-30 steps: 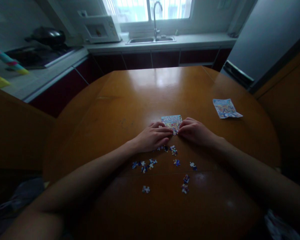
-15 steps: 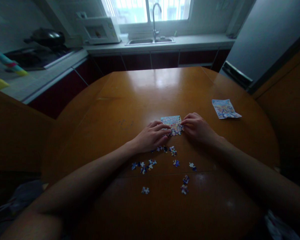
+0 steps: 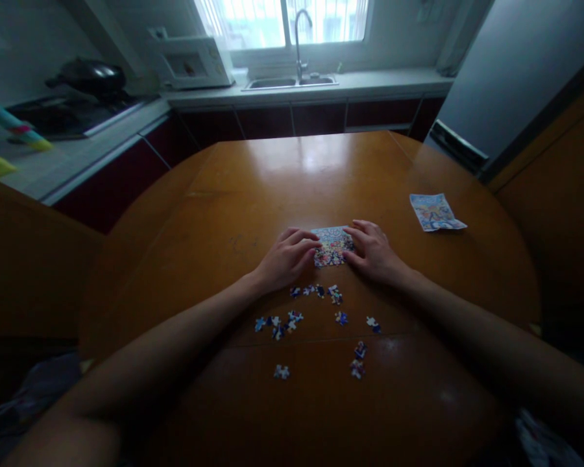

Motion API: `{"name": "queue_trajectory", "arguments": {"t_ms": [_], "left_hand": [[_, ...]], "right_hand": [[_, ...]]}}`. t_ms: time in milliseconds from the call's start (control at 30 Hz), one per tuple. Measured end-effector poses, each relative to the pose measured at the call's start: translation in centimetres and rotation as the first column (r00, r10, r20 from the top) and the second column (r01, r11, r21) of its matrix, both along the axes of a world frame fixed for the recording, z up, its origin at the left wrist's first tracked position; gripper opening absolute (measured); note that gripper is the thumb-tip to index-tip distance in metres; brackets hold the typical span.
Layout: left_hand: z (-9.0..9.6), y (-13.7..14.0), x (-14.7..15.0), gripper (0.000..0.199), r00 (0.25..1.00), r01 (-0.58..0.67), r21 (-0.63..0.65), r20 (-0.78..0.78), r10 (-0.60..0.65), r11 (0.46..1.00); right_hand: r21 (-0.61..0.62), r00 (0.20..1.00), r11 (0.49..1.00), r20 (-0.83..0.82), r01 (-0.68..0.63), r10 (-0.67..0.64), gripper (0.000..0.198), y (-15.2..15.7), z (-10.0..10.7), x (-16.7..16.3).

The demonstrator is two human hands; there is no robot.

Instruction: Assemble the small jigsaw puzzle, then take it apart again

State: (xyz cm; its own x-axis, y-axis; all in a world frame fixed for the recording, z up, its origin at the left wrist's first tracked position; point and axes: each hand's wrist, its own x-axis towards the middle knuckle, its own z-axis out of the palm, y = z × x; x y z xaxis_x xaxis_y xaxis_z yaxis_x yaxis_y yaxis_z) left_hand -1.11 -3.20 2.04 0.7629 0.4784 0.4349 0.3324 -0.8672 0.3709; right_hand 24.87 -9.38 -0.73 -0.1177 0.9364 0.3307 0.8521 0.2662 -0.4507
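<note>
A partly joined jigsaw puzzle (image 3: 331, 245) with a pale blue top and a crowded, colourful lower part lies flat on the table. At its left edge rests my left hand (image 3: 288, 257), fingers bent and slightly apart, the fingertips over the edge pieces. My right hand (image 3: 374, 253) is at the right edge, thumb and fingers apart and touching or just above the border. Neither hand visibly holds a loose piece. Several loose jigsaw pieces (image 3: 278, 329) lie nearer me, with others (image 3: 335, 295) just below the puzzle and a few (image 3: 357, 368) closer still.
The wooden table (image 3: 253, 181) has rounded sides. A creased picture sheet (image 3: 435, 213) lies to the right. Beyond the table are a counter with a sink (image 3: 272, 83), a microwave (image 3: 194, 63), a wok (image 3: 90, 76) on the stove, and a fridge (image 3: 511, 84).
My left hand has drawn back leftward off the puzzle's face, uncovering more of it. The right hand has shifted slightly left, its thumb and fingers spreading from a pinch at the edge.
</note>
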Motion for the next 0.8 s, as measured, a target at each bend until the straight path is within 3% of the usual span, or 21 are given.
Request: {"name": "queue_trajectory", "arguments": {"t_ms": [267,533,800], "left_hand": [[-0.5,0.5,-0.1,0.027,0.998,-0.04,-0.04,0.038,0.042,0.998],[-1.1,1.3,-0.3,0.018,0.98,-0.144,-0.123,0.117,0.158,0.982],[-1.2,1.4,-0.1,0.015,0.981,-0.139,-0.127,0.12,0.154,0.982]], "right_hand": [[0.013,0.985,0.994,-0.132,0.11,-0.108,0.041,0.5,-0.5,0.7],[0.016,0.981,0.996,-0.178,0.083,-0.078,0.033,0.7,0.1,1.4],[-0.023,0.983,0.996,-0.161,0.089,-0.091,0.031,0.6,0.6,1.8]]}}
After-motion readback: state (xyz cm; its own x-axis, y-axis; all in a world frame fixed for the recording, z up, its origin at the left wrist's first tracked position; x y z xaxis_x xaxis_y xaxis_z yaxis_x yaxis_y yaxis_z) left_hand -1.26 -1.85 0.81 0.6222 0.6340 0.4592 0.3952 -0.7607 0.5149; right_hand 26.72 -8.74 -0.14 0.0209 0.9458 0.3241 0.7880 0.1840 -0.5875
